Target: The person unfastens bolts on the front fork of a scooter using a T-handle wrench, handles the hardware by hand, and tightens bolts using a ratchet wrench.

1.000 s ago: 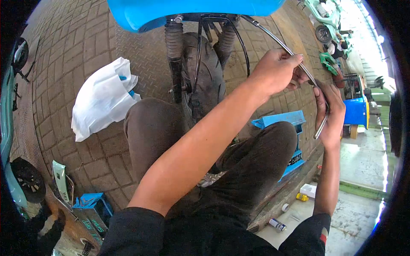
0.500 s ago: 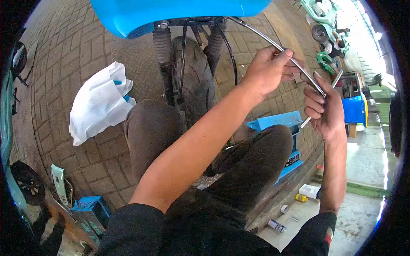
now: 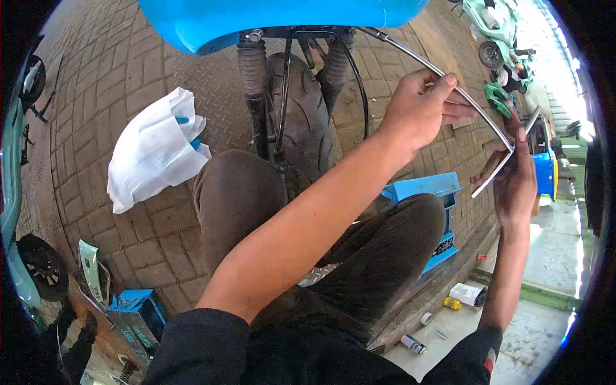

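With our left hand [image 3: 416, 112] we are pinching the shaft of the T-shaped metal tool [image 3: 486, 117] between thumb and fingers. Our right hand [image 3: 517, 183] is at its crossbar, with fingers partly bent around the place where the bars meet. The far end of the tool reaches under the blue panel [image 3: 282, 18], to the right of the tire [image 3: 300, 119]. On the pavement [image 3: 144, 244], the white wrapping [image 3: 154, 154] lies left of the tire.

white sheet [image 3: 151, 154] on brick paving [image 3: 144, 253] | yellow bottle [image 3: 452, 303] beside white box [image 3: 466, 294] | can [image 3: 414, 344]
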{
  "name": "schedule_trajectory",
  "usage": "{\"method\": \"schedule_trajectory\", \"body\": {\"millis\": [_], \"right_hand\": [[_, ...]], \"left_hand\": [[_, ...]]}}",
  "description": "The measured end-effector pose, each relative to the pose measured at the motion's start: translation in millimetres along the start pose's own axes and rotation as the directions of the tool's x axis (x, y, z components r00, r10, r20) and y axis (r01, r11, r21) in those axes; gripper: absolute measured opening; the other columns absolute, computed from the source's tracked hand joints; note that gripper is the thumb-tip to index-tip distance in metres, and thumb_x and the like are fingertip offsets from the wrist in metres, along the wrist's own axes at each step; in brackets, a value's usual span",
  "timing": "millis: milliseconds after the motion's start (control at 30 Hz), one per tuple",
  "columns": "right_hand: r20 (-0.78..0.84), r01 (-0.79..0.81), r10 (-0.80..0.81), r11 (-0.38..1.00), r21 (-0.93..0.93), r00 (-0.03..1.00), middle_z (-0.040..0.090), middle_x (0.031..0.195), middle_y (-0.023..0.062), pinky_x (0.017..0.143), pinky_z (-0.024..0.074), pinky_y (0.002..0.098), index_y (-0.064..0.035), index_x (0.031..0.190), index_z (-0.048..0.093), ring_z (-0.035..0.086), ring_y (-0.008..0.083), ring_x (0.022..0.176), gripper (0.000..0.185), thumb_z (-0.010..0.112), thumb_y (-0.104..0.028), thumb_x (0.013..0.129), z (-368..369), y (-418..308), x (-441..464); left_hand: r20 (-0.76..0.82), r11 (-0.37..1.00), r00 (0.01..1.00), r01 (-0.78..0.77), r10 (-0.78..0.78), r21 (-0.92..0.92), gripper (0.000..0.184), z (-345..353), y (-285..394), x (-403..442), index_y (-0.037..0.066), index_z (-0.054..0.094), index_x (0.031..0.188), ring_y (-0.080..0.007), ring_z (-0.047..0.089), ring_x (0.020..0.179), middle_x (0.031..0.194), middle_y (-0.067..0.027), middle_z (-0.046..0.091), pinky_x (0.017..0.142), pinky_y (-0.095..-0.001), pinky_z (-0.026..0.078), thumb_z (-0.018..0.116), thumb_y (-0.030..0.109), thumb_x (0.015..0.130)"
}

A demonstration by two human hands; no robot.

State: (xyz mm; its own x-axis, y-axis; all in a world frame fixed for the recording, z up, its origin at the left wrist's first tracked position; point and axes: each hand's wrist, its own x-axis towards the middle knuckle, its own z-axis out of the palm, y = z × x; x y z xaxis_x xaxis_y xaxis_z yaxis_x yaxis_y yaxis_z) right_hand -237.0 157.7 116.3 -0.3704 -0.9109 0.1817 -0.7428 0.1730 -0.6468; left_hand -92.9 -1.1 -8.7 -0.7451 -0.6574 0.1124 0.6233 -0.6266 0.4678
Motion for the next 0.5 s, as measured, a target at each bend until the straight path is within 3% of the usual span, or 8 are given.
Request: {"method": "schedule_trajectory", "body": {"millis": [67, 133, 167, 200, 233, 267, 400, 500], "right_hand": [[0.069, -0.352, 0.357, 0.837, 0.418, 0.931, 0.071, 0.077, 0.0187, 0.059, 0.0607, 0.0405, 0.0018, 0.106, 0.068, 0.073, 0.0299, 0.062, 0.054, 0.046, -0.047, 0.11, 7, -12, 1], [0.064, -0.407, 0.413, 0.838, 0.363, 0.908, 0.072, 0.097, 0.0217, 0.062, 0.0618, 0.0417, 0.0056, 0.123, 0.065, 0.076, 0.0318, 0.078, 0.055, 0.048, -0.045, 0.11, -2, -12, -3], [-0.152, -0.176, 0.21, 0.962, 0.21, 0.966, 0.063, 0.121, 0.0237, 0.081, 0.0584, 0.0414, 0.0069, 0.137, 0.054, 0.069, 0.0342, 0.101, 0.05, 0.049, -0.035, 0.11, 1, 5, -3], [-0.354, 0.001, -0.013, 0.999, -0.034, 0.935, 0.053, 0.146, 0.0258, 0.1, 0.0549, 0.0411, 0.0082, 0.152, 0.043, 0.062, 0.0365, 0.124, 0.054, 0.051, -0.025, 0.11, 4, 23, -4], [-0.276, 0.196, -0.384, 0.828, -0.525, 0.881, 0.053, 0.146, 0.0257, 0.107, 0.0486, 0.0443, 0.0081, 0.152, 0.043, 0.057, 0.038, 0.13, 0.056, 0.055, -0.024, 0.107, 2, 9, -2], [-0.025, 0.313, -0.649, 0.401, -0.861, 0.761, 0.053, 0.147, 0.0257, 0.115, 0.0423, 0.0474, 0.008, 0.152, 0.043, 0.052, 0.0394, 0.136, 0.059, 0.058, -0.023, 0.105, 1, -4, 0], [0.133, 0.465, -0.788, 0.21, -0.86, 0.601, 0.047, 0.155, 0.0248, 0.122, 0.0293, 0.0551, 0.0033, 0.154, 0.044, 0.046, 0.0435, 0.143, 0.074, 0.071, -0.029, 0.093, -18, 0, -1], [0.339, 0.464, -0.64, 0.031, -0.885, 0.69, 0.053, 0.15, 0.0237, 0.122, 0.0299, 0.0607, 0.0009, 0.145, 0.057, 0.052, 0.0396, 0.141, 0.072, 0.073, -0.044, 0.092, -20, -19, -7]], "left_hand": [[-0.018, 0.999, 0.999, -0.037, 0.037, -0.009, 0.028, -1, -3, 1, 0.0, 0.061, 0.115, -0.0261, 0.076, 0.1, 0.112, -0.0154, 0.074, 0.088, -0.0359, 0.062, 0.054, 0.026, 0.11], [-0.038, 0.999, 0.999, -0.039, 0.038, -0.031, 0.028, 0, -4, 1, 0.0, 0.061, 0.114, -0.0267, 0.076, 0.1, 0.112, -0.0162, 0.074, 0.086, -0.0362, 0.062, 0.054, 0.026, 0.11], [-0.054, 0.998, 0.998, -0.031, 0.028, -0.049, 0.028, 1, -4, 1, -0.001, 0.061, 0.114, -0.0273, 0.076, 0.099, 0.111, -0.0171, 0.074, 0.085, -0.0365, 0.063, 0.054, 0.026, 0.11], [-0.056, 0.998, 0.998, -0.037, 0.034, -0.051, 0.028, 2, -4, 1, -0.001, 0.061, 0.114, -0.0273, 0.076, 0.099, 0.111, -0.0171, 0.074, 0.085, -0.0365, 0.063, 0.054, 0.026, 0.11], [-0.049, 0.998, 0.998, -0.042, 0.04, -0.047, 0.028, 3, -4, 1, -0.002, 0.06, 0.114, -0.0282, 0.077, 0.098, 0.11, -0.0181, 0.074, 0.084, -0.0367, 0.063, 0.054, 0.025, 0.11], [-0.042, 0.998, 0.998, -0.048, 0.046, -0.044, 0.028, 3, -3, 1, -0.002, 0.06, 0.113, -0.0291, 0.077, 0.097, 0.109, -0.019, 0.074, 0.083, -0.0369, 0.063, 0.054, 0.025, 0.11], [-0.038, 0.996, 0.999, -0.035, 0.032, -0.081, 0.027, 3, 1, 0, -0.002, 0.06, 0.113, -0.0295, 0.077, 0.095, 0.108, -0.0196, 0.075, 0.081, -0.0365, 0.063, 0.054, 0.025, 0.11], [-0.019, 0.996, 1.0, -0.023, 0.021, -0.083, 0.026, 4, 2, 0, -0.001, 0.059, 0.112, -0.029, 0.077, 0.094, 0.107, -0.0192, 0.075, 0.081, -0.0358, 0.062, 0.054, 0.025, 0.11]]}}
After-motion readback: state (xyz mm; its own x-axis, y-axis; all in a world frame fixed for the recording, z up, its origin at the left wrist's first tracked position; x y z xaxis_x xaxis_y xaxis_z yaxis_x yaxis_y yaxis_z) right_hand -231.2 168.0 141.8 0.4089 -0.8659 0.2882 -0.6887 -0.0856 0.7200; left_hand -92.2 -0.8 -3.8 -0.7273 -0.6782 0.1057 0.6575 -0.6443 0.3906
